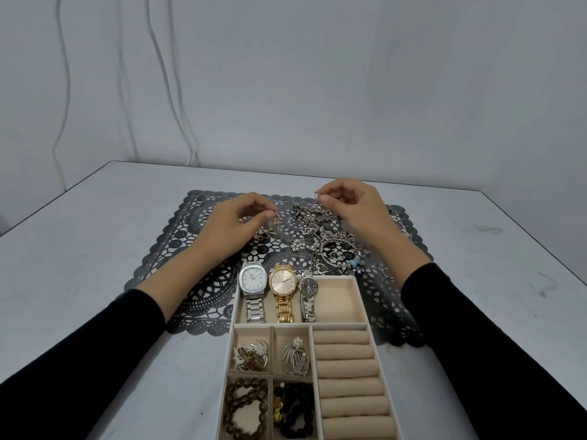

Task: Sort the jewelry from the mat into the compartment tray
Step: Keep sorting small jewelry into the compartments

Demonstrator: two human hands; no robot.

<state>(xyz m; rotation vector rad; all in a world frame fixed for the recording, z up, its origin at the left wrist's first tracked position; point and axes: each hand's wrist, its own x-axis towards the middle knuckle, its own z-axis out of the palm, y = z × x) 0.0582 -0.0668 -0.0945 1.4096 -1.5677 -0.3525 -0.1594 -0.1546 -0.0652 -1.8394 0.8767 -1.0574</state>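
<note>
Our left hand [236,222] pinches a small dangling charm [275,221]; our right hand [352,206] pinches a tiny silver piece [317,195] above the jewelry pile [330,242], with the compartment tray [336,324] nearer than both.

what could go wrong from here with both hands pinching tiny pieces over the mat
The tiny piece pinched by the right hand could slip into the tangled pile below and get lost. The dangling piece in the left hand might snag in the holes of the lace mat if lowered.
</note>
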